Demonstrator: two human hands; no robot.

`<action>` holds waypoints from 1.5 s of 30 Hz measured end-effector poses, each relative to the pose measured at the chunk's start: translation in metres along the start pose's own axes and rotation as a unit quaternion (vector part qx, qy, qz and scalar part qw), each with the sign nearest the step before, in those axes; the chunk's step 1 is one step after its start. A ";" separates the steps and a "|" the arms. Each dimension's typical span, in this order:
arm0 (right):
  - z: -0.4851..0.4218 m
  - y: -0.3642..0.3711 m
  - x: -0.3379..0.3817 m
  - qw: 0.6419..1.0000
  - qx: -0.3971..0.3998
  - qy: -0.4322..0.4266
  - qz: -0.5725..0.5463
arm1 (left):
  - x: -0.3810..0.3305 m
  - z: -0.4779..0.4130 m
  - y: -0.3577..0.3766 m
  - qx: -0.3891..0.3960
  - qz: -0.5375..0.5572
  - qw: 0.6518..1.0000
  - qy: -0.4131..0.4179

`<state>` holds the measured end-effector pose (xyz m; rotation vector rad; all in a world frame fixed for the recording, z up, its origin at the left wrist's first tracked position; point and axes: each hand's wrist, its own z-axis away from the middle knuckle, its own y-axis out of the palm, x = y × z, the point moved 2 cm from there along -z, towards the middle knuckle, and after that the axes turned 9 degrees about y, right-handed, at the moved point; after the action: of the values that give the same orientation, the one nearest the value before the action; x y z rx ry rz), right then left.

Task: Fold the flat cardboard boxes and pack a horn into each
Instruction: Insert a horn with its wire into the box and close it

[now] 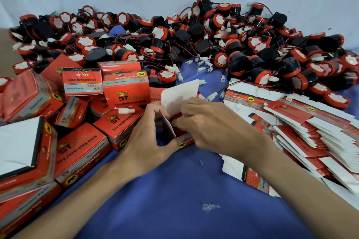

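Beyond the blue table (190, 190) the horn pile (194, 40) lies ahead of my right hand (209, 122), the nearer one, while both grips pinch the half-folded box (182, 95), its white flap standing up between them.

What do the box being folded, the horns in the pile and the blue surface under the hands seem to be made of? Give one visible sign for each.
Box being folded: thin printed card, glossy red outside, matt white inside; its flap bends cleanly.
Horns: probably moulded plastic, black bodies with red rims that catch highlights; thin insulated wires end in white plugs.
Blue surface: likely woven cloth, matt, with a frayed white scuff.
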<state>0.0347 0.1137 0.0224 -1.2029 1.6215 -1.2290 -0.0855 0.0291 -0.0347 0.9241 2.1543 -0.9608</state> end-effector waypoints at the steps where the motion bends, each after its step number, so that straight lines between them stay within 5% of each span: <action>1: 0.000 -0.001 0.001 0.999 0.031 -0.014 0.003 | 0.000 0.000 0.000 0.000 -0.003 1.000 0.004; 5: 0.000 0.002 0.005 0.996 0.085 -0.019 -0.032 | 0.002 0.000 -0.002 0.005 -0.013 1.000 0.014; 9: -0.004 0.004 0.003 0.974 0.006 0.047 -0.224 | 0.002 0.001 -0.003 0.014 -0.009 1.000 0.015; 14: -0.005 0.016 -0.001 0.941 -0.083 0.088 -0.315 | 0.004 0.001 -0.003 0.015 -0.012 1.000 0.009; 18: -0.003 0.019 0.000 0.974 -0.037 0.061 -0.213 | 0.005 0.001 -0.003 0.020 -0.018 0.999 0.017; 24: 0.000 0.007 0.000 0.977 0.102 0.047 -0.180 | 0.004 0.000 -0.005 0.036 0.057 0.998 0.010; 26: -0.002 -0.008 -0.003 0.981 0.041 0.044 -0.184 | 0.003 0.000 -0.006 0.042 0.107 0.993 -0.009; 30: 0.001 -0.038 -0.037 0.951 -0.215 0.130 -0.181 | 0.005 -0.004 -0.007 0.009 0.070 0.997 -0.024; 37: 0.009 0.005 -0.064 0.937 0.026 0.211 -0.277 | 0.004 -0.009 0.004 -0.022 0.022 0.998 -0.054; 39: 0.018 0.017 -0.060 0.951 -0.038 0.181 -0.249 | 0.001 -0.009 0.006 -0.043 0.001 0.999 -0.026; 42: 0.034 0.023 -0.052 0.926 -0.127 0.156 -0.320 | -0.001 -0.007 0.006 -0.078 -0.024 0.996 0.035; 45: 0.037 0.029 -0.042 0.928 -0.108 0.099 -0.342 | -0.001 -0.005 0.006 -0.091 0.005 0.994 0.060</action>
<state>0.0743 0.1470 -0.0133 -1.9454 1.5538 -1.6633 -0.0813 0.0361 -0.0339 0.9234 2.2912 -0.7047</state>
